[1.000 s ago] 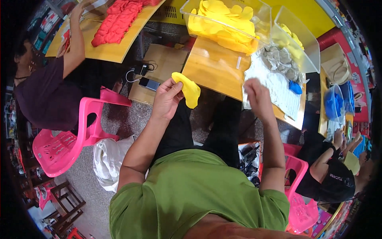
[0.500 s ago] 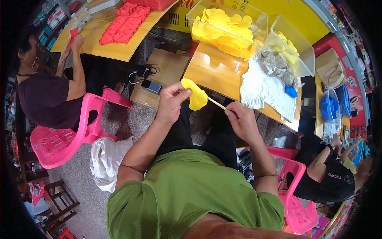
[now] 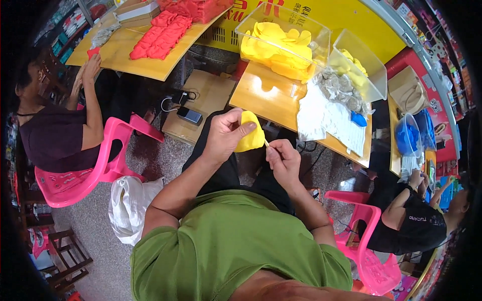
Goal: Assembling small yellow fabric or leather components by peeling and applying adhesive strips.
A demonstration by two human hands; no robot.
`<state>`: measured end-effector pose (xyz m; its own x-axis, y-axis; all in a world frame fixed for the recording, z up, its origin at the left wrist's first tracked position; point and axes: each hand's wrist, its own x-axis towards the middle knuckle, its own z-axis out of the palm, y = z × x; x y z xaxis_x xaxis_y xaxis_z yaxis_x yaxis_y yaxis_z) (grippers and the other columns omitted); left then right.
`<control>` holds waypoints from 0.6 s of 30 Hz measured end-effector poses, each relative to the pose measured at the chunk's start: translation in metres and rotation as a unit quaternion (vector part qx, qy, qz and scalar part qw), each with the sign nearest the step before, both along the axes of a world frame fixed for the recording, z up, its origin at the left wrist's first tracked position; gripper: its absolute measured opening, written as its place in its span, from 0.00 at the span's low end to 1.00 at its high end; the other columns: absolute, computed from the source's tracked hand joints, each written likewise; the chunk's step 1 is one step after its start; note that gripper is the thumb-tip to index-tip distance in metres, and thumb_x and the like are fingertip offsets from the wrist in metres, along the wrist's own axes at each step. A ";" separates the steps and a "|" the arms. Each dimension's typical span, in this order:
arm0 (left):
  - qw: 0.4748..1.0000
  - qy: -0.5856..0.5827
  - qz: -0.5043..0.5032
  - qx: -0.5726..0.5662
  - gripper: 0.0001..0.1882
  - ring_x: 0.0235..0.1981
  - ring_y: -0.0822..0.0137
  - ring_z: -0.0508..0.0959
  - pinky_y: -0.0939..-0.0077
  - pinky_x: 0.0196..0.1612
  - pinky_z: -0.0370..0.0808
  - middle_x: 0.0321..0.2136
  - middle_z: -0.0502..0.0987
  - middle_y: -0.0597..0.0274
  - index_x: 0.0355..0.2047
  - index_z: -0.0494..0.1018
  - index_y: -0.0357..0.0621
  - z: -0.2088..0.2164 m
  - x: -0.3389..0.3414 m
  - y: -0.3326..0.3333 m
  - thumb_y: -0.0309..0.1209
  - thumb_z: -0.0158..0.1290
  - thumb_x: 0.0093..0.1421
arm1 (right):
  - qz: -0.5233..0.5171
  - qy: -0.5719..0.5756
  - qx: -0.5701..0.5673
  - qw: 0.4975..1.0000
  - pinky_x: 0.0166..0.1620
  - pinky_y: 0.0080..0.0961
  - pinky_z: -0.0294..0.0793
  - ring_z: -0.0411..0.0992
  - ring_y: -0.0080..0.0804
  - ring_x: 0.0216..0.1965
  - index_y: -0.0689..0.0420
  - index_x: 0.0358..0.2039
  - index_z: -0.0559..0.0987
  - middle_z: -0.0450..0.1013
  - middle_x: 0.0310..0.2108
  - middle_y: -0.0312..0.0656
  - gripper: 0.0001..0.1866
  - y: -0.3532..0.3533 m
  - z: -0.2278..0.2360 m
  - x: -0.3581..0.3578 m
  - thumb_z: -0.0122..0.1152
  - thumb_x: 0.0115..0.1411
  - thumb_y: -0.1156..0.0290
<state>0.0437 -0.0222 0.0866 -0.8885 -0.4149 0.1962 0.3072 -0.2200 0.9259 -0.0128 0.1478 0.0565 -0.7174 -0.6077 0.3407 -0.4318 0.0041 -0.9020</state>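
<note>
Right hand (image 3: pixel 282 159) now at yellow piece (image 3: pixel 249 133)

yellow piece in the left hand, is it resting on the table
No, the yellow piece is held up in the left hand above the lap, apart from the wooden table, with the right hand beside it.

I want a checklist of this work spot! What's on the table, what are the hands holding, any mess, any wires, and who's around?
Surface: wooden table, partly bare, holding bins.
Job's things: yellow foam piece pinched in the left hand; thin pale stick at its edge, held by the right hand.
Clutter: clear bin of yellow pieces; second clear bin; white cloth; white bag on the floor.
Grippers: both hands closed on their things.
Cables: black cable and dark box on a cardboard sheet.
Surroundings: seated person on a pink chair; red pieces on another table.
</note>
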 end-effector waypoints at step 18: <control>0.987 -0.019 -0.053 -0.151 0.06 0.31 0.78 0.71 0.84 0.31 0.66 0.28 0.69 0.67 0.30 0.73 0.33 0.018 0.016 -0.017 0.24 0.57 0.55 | -0.012 0.306 -0.008 0.952 0.17 0.28 0.63 0.65 0.40 0.14 0.64 0.31 0.71 0.66 0.17 0.46 0.05 0.001 0.008 -0.015 0.57 0.52 0.82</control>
<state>0.0592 -0.0395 0.1045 -0.9326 -0.2474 0.2627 0.2616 0.0383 0.9644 -0.0278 0.1486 0.0643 -0.3948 -0.5859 0.7078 -0.8765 0.0091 -0.4814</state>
